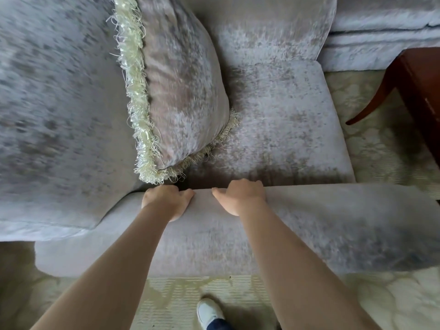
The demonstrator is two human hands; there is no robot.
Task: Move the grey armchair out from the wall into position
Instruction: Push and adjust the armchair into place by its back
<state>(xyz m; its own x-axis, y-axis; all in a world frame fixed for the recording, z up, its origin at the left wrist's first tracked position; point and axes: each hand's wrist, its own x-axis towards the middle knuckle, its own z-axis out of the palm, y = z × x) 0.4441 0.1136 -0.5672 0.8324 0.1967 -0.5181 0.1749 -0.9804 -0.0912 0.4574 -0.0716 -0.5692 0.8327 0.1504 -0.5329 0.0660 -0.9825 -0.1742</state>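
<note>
The grey armchair (273, 120) is standing on a pale patterned carpet (381, 144) directly below the person and filling most of the view, with its backrest (47, 115) occupying the left side. A fringed cushion (181, 91) is leaning upright against that backrest, its lower edge resting on the seat. The left hand (166, 201) is grasping the near armrest (333, 222), fingers curling over its inner edge and thumb lying on top. Just beside it, the right hand (240, 196) is clenching the same armrest in the same manner. A white shoe (209, 313) is showing on the carpet below. A second grey upholstered piece (385, 32) is sitting just beside the far arm. A dark wooden table (423, 86) is standing at the right edge.
</note>
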